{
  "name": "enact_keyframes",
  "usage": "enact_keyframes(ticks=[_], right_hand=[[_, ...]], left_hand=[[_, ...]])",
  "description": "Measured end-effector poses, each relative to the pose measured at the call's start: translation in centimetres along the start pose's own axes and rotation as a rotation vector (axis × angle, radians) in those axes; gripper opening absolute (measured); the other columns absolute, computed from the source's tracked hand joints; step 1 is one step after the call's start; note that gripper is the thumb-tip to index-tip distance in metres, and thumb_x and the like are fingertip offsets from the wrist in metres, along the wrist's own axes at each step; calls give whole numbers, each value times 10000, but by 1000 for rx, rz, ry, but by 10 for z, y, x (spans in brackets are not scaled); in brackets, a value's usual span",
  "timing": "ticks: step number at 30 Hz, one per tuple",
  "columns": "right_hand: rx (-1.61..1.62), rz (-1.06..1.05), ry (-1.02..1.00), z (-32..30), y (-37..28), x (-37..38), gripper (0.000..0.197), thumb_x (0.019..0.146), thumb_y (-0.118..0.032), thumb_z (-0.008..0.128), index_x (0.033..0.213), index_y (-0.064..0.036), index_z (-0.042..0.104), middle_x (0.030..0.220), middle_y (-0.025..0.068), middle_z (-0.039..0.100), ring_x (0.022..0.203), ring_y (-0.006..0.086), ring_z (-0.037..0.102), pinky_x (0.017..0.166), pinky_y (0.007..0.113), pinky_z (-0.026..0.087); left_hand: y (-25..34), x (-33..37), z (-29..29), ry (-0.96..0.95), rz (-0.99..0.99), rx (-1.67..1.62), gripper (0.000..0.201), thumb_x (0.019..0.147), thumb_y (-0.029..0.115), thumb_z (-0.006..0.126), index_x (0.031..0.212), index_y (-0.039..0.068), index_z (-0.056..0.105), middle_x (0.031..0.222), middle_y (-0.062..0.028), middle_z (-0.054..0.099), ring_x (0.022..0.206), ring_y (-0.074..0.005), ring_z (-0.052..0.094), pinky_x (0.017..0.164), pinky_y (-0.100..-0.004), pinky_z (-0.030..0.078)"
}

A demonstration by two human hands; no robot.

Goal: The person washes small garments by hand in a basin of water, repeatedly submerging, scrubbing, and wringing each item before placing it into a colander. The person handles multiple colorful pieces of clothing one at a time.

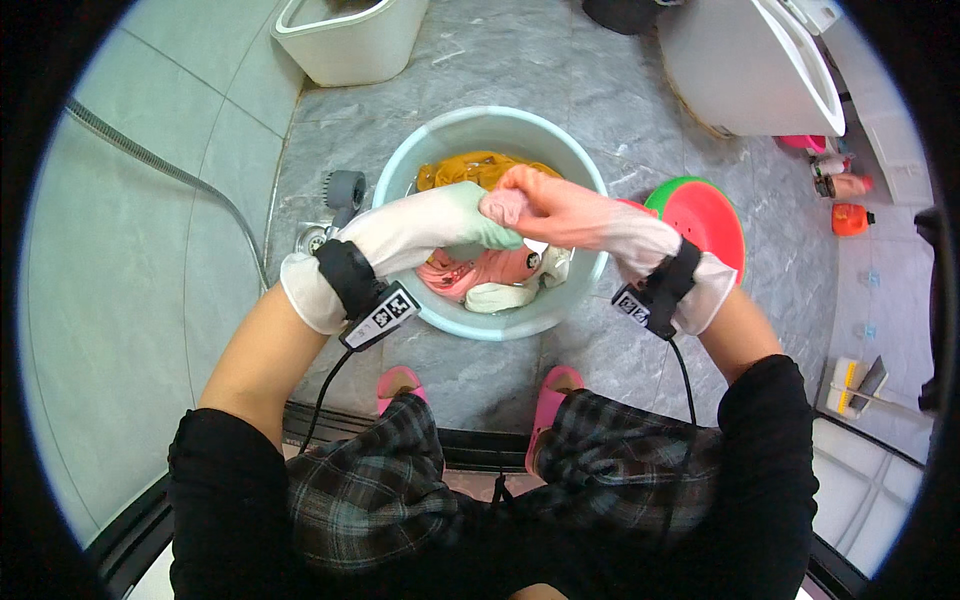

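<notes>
Over one pale-blue basin (pixel 510 129), the gloved left hand (pixel 463 216) and right hand (pixel 556 211) close around one pink cloth (pixel 504 207); two pink slippers (pixel 547 408) show.

Gloved fingers (pixel 534 186) partly hide the pink cloth (pixel 505 207); the top edge crops a dark container (pixel 620 13).

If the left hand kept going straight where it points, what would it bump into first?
Probably the right hand, just ahead over the basin, though depth is hard to judge.

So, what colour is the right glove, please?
The right glove is orange and white; see head view.
</notes>
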State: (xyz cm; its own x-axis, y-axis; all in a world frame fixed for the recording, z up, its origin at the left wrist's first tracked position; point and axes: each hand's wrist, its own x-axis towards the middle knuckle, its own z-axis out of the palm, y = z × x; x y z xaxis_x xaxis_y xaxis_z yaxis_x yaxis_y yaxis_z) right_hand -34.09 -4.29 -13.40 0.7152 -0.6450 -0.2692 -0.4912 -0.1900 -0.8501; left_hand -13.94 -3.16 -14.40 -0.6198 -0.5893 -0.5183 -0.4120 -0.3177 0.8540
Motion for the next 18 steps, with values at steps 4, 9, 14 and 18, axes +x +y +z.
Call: enact_keyframes(ticks=[4, 9, 14, 18], right_hand=[[612, -156, 149, -13, 8, -5, 269, 956, -104, 580, 1203, 2, 575, 1081, 57, 652, 1030, 134, 598, 868, 277, 505], [468, -106, 413, -6, 7, -8, 280, 929, -114, 635, 1186, -14, 583, 1086, 100, 653, 1070, 174, 610, 904, 326, 516], [507, -140, 523, 0, 0, -7, 442, 882, -167, 718, 1269, -42, 547, 1107, 57, 643, 1004, 117, 623, 885, 279, 514], [744, -97, 222, -19, -2, -2, 317, 864, -153, 743, 1115, -3, 619, 995, 39, 672, 905, 99, 625, 806, 255, 516]], left_hand=[[-6, -11, -3, -20, 240, -446, 233, 991, 298, 582, 1102, 93, 584, 745, 87, 453, 634, -39, 387, 591, -216, 358], [-9, -13, -7, -39, 341, -776, 799, 1025, 333, 513, 1575, 204, -52, 862, 22, 480, 721, -61, 401, 672, -217, 386], [-12, -13, -17, -193, 269, -499, 695, 1024, 321, 511, 1567, 162, 108, 1105, -82, 622, 861, -97, 575, 750, -209, 461], [-12, -11, -17, -296, 139, -469, 613, 1018, 374, 501, 1503, 77, 270, 1170, -93, 626, 987, -122, 629, 868, -250, 506]])
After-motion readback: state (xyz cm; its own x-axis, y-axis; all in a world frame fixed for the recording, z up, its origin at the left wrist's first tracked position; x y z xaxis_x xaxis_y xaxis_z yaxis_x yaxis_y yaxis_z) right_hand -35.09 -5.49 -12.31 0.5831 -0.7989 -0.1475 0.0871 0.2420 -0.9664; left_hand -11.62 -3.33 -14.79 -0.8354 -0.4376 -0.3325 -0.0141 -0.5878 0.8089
